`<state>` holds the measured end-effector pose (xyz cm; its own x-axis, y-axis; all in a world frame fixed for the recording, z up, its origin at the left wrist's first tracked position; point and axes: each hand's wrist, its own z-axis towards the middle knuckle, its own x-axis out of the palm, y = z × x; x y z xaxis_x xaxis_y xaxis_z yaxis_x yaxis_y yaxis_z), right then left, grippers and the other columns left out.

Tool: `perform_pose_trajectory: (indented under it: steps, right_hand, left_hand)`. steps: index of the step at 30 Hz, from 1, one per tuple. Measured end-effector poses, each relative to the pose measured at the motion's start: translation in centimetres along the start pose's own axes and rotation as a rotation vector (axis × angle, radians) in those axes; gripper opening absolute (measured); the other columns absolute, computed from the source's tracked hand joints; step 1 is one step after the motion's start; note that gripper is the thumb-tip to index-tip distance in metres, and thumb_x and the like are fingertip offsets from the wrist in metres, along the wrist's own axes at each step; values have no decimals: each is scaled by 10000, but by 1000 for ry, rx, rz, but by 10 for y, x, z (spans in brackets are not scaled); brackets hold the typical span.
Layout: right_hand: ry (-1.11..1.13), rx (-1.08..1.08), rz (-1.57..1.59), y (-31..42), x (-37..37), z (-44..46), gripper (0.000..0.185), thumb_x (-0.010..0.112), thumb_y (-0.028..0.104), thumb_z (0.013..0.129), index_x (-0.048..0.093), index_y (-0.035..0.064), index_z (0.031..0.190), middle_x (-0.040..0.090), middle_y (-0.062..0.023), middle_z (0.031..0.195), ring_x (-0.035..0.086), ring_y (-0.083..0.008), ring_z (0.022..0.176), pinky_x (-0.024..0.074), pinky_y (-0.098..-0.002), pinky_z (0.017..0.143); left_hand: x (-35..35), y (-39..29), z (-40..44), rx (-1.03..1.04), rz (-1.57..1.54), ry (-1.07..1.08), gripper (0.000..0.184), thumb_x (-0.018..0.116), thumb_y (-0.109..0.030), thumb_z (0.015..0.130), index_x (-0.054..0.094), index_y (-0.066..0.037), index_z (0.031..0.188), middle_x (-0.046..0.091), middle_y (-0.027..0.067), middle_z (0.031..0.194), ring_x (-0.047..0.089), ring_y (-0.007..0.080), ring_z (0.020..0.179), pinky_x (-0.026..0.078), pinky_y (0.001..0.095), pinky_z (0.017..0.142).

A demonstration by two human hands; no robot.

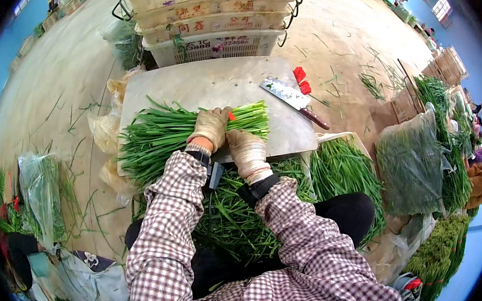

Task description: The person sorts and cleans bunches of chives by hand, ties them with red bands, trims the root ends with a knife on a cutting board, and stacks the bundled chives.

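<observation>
A wide floor (83, 55) spreads beneath blue walls, its outer parts lost in the dark rim of the lens. A stack of crates (215, 46), cut off at the top, stands beyond the pale counter (189, 77). Loose greens (344, 181) lie below the counter's near edge, partly hidden by the checked sleeves (169, 214).

The bundle of green stalks (156, 136) lies across the counter, leafy ends to the left, paler ends to the right. It looks light and bendy, probably a little slippery where the stalks slide over one another, and easily bruised by a hard squeeze. The firmer, paler end seems the better place to hold; the leaves would splay.

The gloved left grip (210, 127) clasps the bundle from above, towards the paler end. The gloved right grip (248, 153) is at its near side; its fingertips are hidden, so whether they are clenched cannot be told.

A knife (291, 97) rests to the right, beside small red strips (302, 80). Another red scrap (232, 116) shows at the left fingers; whether it encircles the stalks is unclear.
</observation>
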<state>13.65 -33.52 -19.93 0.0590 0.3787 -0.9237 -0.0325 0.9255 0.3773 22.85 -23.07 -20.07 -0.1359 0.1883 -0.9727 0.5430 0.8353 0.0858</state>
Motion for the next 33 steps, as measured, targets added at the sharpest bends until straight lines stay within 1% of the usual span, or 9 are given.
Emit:
perform_pose_trajectory:
  steps: [4, 7, 11, 14, 21, 23, 27, 31, 33]
  right_hand:
    - [-370, -25, 430, -29, -8, -30, 195, 701, 86, 833, 678, 55, 1024, 671, -109, 861, 659, -227, 812, 516, -332, 721]
    - [-522, 375, 652, -65, -14, -41, 200, 678, 282, 864, 717, 98, 930, 642, -107, 1021, 660, -281, 826, 513, -385, 715]
    - [-245, 465, 309, -76, -16, -28, 428, 666, 494, 813, 741, 87, 927, 622, -129, 1116, 643, -329, 927, 493, -437, 814]
    - [-86, 548, 301, -61, -16, -21, 432, 664, 467, 823, 736, 72, 982, 610, -143, 1169, 625, -327, 996, 469, -410, 874]
    - [-669, 787, 1090, -104, 21, -21, 179, 677, 165, 840, 699, -11, 863, 661, -98, 850, 617, -202, 779, 476, -316, 707]
    - [-672, 717, 1062, -97, -21, -45, 69, 662, 100, 848, 670, 38, 818, 661, -53, 750, 601, -159, 721, 471, -276, 653]
    - [536, 197, 296, -70, -77, -79, 283, 726, 337, 807, 711, 105, 969, 696, -76, 889, 667, -249, 829, 524, -370, 743]
    - [-81, -36, 331, -40, -53, -47, 424, 716, 328, 805, 636, 163, 1188, 678, -118, 997, 658, -313, 912, 522, -400, 785]
    - [-22, -109, 306, -25, -30, -16, 383, 662, 257, 843, 611, 167, 1212, 663, -121, 1047, 652, -314, 916, 525, -408, 779]
  left_hand:
    - [-12, -4, -4, -6, -39, 64, 901, 739, -516, 747, 327, -111, 1438, 542, 123, 1275, 555, 280, 1157, 427, 387, 980]
    - [-29, -10, -15, -9, -21, 97, 1068, 742, -684, 640, 331, -107, 1439, 540, 127, 1269, 544, 284, 1165, 420, 390, 994]
    - [-22, -12, -13, -12, -22, 62, 1084, 737, -697, 637, 322, -104, 1444, 539, 123, 1269, 510, 277, 1200, 386, 389, 1025]
    - [-19, -14, -12, -25, 11, 46, 1040, 738, -697, 630, 358, -110, 1399, 548, 102, 1256, 514, 250, 1202, 382, 394, 1008]
    - [-11, -11, -12, -7, -8, -20, 1025, 742, -710, 605, 396, -121, 1369, 564, 95, 1226, 528, 241, 1182, 373, 393, 991]
    - [-13, -10, -11, -13, -23, 13, 1009, 745, -702, 608, 407, -121, 1361, 568, 95, 1218, 538, 242, 1169, 377, 391, 983]
    - [-28, -9, -17, -6, -57, 74, 1083, 727, -715, 627, 342, -102, 1433, 537, 134, 1274, 530, 288, 1170, 412, 394, 997]
    - [-24, -10, -16, -22, -21, 63, 1061, 737, -694, 639, 341, -118, 1437, 550, 122, 1257, 541, 270, 1165, 415, 401, 982]
    - [-14, -8, -12, -34, 16, -4, 832, 724, -440, 780, 332, -136, 1448, 547, 109, 1272, 544, 257, 1165, 406, 405, 991]
